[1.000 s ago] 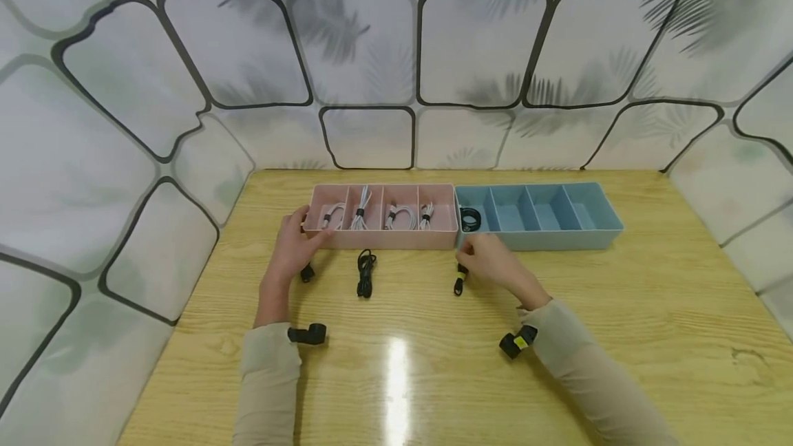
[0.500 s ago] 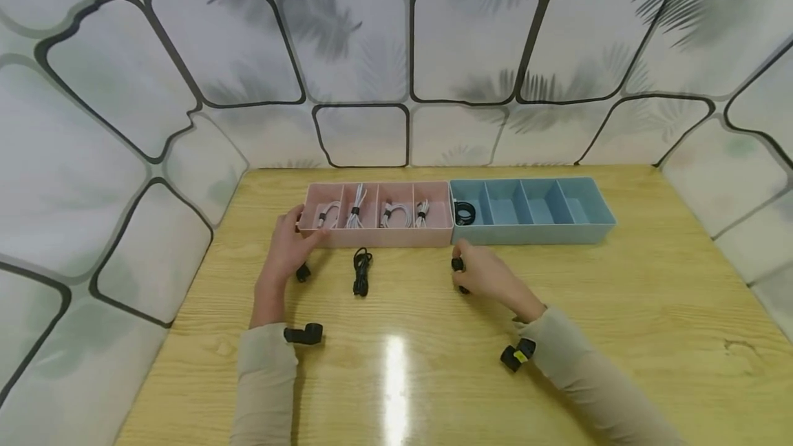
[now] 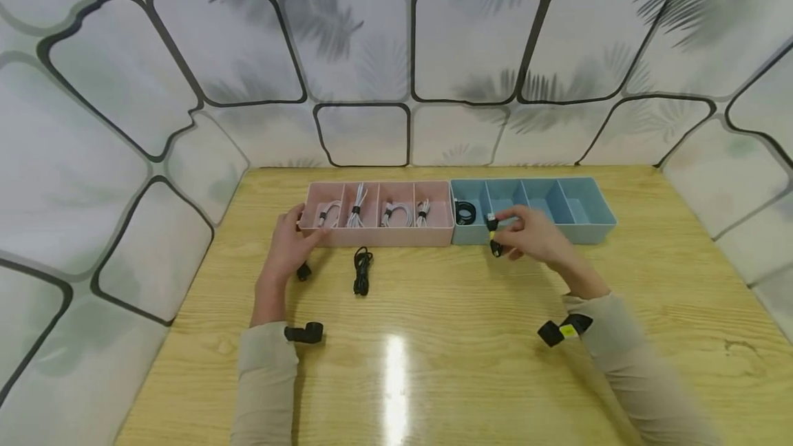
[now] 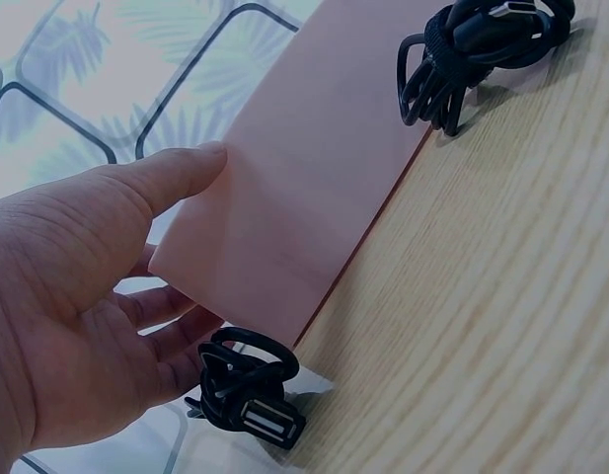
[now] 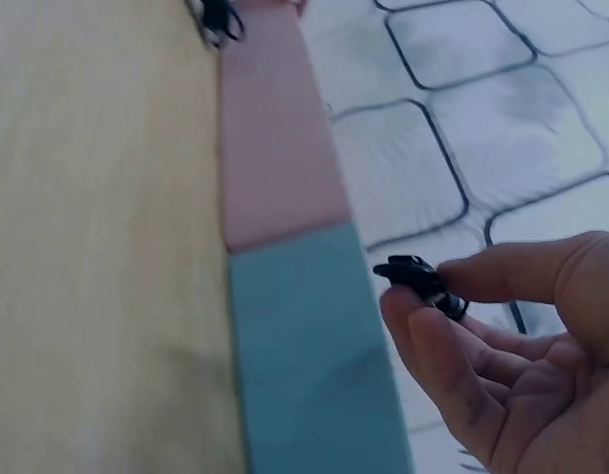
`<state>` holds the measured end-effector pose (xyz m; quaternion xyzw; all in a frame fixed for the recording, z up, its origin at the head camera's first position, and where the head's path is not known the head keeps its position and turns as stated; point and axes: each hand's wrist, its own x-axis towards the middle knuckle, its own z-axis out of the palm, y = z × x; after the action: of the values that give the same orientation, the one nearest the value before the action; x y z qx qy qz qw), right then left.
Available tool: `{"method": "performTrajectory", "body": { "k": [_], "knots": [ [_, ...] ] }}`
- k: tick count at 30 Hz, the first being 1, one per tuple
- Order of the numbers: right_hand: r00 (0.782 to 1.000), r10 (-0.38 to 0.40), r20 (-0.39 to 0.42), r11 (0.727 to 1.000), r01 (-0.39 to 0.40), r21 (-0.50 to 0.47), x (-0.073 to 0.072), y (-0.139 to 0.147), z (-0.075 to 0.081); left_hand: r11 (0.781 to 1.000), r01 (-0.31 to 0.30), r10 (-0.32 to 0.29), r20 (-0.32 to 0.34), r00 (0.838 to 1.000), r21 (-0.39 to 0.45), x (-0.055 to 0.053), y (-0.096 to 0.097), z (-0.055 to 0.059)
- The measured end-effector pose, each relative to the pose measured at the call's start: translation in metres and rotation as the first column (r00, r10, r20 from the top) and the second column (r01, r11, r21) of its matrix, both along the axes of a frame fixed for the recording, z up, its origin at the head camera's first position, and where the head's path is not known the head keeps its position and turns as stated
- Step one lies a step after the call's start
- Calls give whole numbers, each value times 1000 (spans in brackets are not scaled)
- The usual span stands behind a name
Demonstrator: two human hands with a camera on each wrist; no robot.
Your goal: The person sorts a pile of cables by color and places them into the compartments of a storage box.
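Note:
My right hand (image 3: pixel 535 236) pinches a bundled black cable (image 3: pixel 493 231) with a yellow band between thumb and fingertips, held up over the front edge of the blue divided box (image 3: pixel 539 235). In the right wrist view the cable (image 5: pixel 420 281) looks blurred. At the other side, my left hand (image 3: pixel 289 243) holds the left end of the pink divided box (image 3: pixel 390 237), thumb on its front wall, fingers round the end. Bundled white cables (image 3: pixel 396 215) lie in the pink compartments. A coiled black cable (image 3: pixel 464 213) sits in the leftmost blue compartment.
Two bundled black cables lie on the wooden table (image 3: pixel 434 336): one (image 3: pixel 362 271) before the pink box, one with a USB socket (image 4: pixel 269 420) by my left hand. The boxes stand end to end. A patterned wall (image 3: pixel 471 47) rises behind.
My right hand has picked the black cable up off the table and carried it up and to the right, over the blue box's edge. The left hand stays on the pink box.

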<state>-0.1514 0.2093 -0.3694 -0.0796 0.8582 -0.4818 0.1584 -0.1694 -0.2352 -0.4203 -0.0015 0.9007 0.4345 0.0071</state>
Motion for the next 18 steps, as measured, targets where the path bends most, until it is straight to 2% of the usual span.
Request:
{"method": "performTrajectory", "body": {
  "k": [4,7,12,15,18],
  "knots": [
    [989,-142,-38,988,144,53,-26,12,14,1000,2,-2,1,1000,-7,0,-1,0],
    [983,-178,-51,973,184,140,-52,17,13,1000,-3,3,-5,1000,-6,0,-1,-1],
    [994,-101,-45,941,110,321,-85,15,-3,1000,-9,10,-13,1000,9,0,0,-4],
    [997,-22,-75,898,53,436,-96,11,-12,1000,-12,12,-9,1000,4,-1,1,-4],
    [994,35,-108,863,25,505,-102,4,-16,1000,-19,19,-15,1000,-1,-1,0,-2]
  ]
}}
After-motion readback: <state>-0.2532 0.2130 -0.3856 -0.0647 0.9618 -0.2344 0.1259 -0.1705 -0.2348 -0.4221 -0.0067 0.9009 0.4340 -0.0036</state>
